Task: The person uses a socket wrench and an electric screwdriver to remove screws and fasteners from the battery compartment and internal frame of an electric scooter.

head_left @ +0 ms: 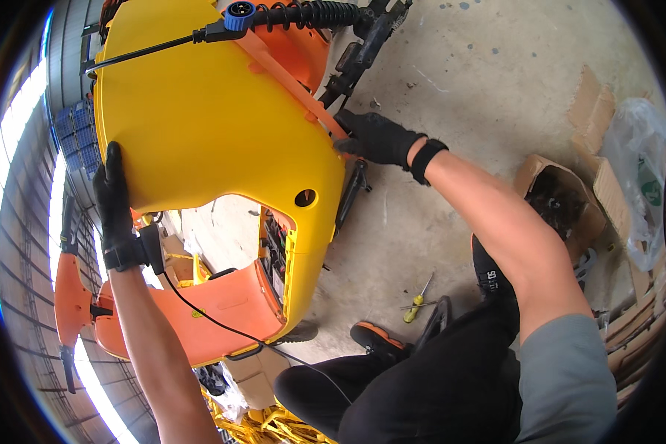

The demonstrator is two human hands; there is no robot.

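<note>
A large yellow scooter body panel (pixel 207 111) fills the upper left, with a round hole near its lower right corner. My left hand (pixel 116 200), in a black glove, grips the panel's left edge; some of its fingers are hidden. A cable runs from a black piece at that wrist. Along the panel's upper right side lies a long orange trim strip (pixel 285 83). My right hand (pixel 379 138), also gloved in black, is closed around the strip's lower end. Beyond the strip is a black coil-spring shock absorber (pixel 303 15) with a blue collar.
A yellow-handled screwdriver (pixel 416 308) lies on the concrete floor near my feet. To the right stand an open cardboard box (pixel 540 169) with dark parts and a clear plastic bag (pixel 636 200). An orange scooter part (pixel 229 307) is below the panel; blue crates (pixel 78 133) are at far left.
</note>
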